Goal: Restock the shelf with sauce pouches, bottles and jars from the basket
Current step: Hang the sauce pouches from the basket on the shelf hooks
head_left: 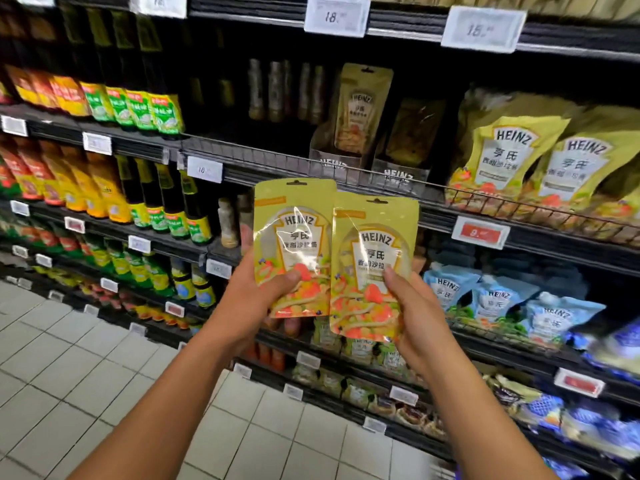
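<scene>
So the whole view is basically one long supermarket shelf (pixel 277 161), dark metal with a wire rail along the front, running from 9 o'clock across to 3 o'clock on several levels. White tiled floor (pixel 69 358) fills the 7 to 8 o'clock corner.

Biggest stock is the big yellow Heinz bags (pixel 502 157) at 2 o'clock, leaning against the rail. One level down at 4 o'clock there's a row of blue Heinz pouches (pixel 498 299). Over at 9 o'clock sit rows of dark bottles (pixel 162 199) with yellow and green labels, pretty blurry.

Dead centre, in front of the shelf and not on it, are two small yellow Heinz sauce pouches held upright side by side. The left pouch (pixel 294 237) sits a bit higher. The right pouch (pixel 374 258) sits lower, and its edge just overlaps the other's.

The hands are near each other, each clamped on its own pouch. The left hand (pixel 256 296) pinches the bottom of the left pouch, thumb on the front. The right hand (pixel 415 313) grips the right pouch's lower right side the same way.

Just behind at 12 o'clock stands a matching display pouch (pixel 363 109). A red price tag (pixel 481 233) hangs at 3 o'clock, number too blurred to read fully.
</scene>
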Demonstrator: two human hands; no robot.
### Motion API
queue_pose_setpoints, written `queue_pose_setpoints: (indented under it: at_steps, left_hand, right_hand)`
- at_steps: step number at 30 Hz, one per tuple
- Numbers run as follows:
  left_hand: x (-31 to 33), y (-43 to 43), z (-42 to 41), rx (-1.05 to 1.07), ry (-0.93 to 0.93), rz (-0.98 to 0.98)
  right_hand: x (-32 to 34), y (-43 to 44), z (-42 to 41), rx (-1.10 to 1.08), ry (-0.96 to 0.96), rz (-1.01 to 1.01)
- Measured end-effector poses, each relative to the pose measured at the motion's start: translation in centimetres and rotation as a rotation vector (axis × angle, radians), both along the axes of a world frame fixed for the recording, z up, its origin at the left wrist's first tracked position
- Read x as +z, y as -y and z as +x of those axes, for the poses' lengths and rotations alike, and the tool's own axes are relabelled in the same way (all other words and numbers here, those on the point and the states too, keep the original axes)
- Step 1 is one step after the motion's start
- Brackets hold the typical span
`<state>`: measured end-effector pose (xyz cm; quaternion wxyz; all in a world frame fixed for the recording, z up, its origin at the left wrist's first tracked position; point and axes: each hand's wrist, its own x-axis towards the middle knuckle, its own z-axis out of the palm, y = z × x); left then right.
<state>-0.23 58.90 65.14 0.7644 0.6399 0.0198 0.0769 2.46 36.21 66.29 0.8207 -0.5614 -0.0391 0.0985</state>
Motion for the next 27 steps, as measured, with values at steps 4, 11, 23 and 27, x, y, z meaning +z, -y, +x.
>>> queue_pose_setpoints:
  at_steps: [4, 11, 23, 27]
  left_hand:
    - [1.8, 0.6, 4.9, -0.013, 0.012, 0.052]
    - [6.3, 0.9, 13.2, -0.101, 0.095, -0.012]
    - [13.3, -0.3, 24.5, -0.103, -0.023, -0.102]
    - [14.4, -1.3, 28.7, -0.128, -0.046, 0.032]
  right_hand:
    - [1.6, 0.8, 4.2, -0.016, 0.021, -0.029]
    - [5.9, 1.6, 11.8, -0.049, 0.055, 0.009]
    - [12.7, 2.5, 21.7, -0.246, 0.171, -0.224]
    - [14.3, 2.2, 24.3, -0.38, 0.138, -0.355]
